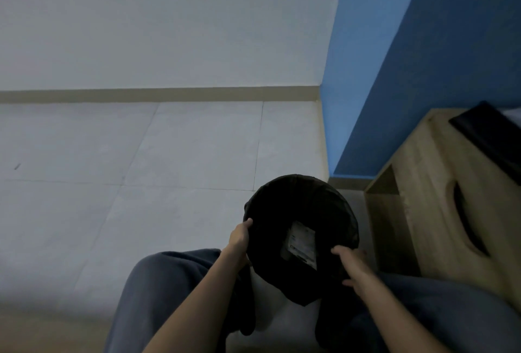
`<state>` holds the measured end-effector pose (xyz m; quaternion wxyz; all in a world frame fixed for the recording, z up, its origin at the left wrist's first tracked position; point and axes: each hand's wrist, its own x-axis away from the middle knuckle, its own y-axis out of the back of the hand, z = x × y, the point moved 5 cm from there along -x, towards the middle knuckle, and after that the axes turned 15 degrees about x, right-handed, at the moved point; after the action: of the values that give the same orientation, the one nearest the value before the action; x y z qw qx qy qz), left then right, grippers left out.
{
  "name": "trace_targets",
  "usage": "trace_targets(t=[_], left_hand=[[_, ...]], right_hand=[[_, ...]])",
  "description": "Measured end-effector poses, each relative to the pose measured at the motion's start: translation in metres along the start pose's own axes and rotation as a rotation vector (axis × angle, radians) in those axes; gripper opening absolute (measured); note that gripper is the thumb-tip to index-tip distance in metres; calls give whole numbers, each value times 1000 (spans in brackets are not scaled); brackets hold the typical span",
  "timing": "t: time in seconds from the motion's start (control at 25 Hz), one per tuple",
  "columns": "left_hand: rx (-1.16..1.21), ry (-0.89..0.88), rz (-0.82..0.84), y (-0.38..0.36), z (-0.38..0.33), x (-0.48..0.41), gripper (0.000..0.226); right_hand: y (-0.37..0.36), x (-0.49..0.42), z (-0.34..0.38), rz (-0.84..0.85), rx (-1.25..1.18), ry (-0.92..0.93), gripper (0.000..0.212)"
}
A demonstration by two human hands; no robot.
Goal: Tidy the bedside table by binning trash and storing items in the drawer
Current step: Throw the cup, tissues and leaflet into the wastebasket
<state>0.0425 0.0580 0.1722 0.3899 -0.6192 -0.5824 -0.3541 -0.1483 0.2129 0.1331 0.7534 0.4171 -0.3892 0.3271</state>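
No legible text. A pale printed packet (pixel 302 244) lies inside the black-lined bin (pixel 282 197); its markings are too small and dim to read.

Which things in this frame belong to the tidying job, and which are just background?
Job:
- black-lined bin
- paper item inside it
- left hand and right hand, both gripping the rim
- wooden bedside table

Background:
- black object on the table top
- blue wall
- tiled floor

The bin (pixel 301 228) has a thin black plastic bag, a bit shiny and crinkly. A pale paper piece (pixel 302 243) lies inside. The bedside table (pixel 439 211) looks like light matt wood. The floor (pixel 141 169) is smooth pale tile. The trousers (pixel 158 290) are soft grey cloth.
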Motion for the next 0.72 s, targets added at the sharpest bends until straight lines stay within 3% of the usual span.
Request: trace_targets(t=[0.24,0.36,0.44,0.72], left_hand=[[-14,0,6,-17,-28,-16,47],[-26,-33,33,-29,-53,-30,47],[-31,-57,56,-38,-70,-43,47],[162,-180,136,-73,-123,-62,40]], right_hand=[[-1,-28,32,90,-118,-41,65],[-2,-45,61,79,-156,-24,55],[-4,-53,85,80,-214,33,43],[-8,-84,158,151,-437,250,45]])
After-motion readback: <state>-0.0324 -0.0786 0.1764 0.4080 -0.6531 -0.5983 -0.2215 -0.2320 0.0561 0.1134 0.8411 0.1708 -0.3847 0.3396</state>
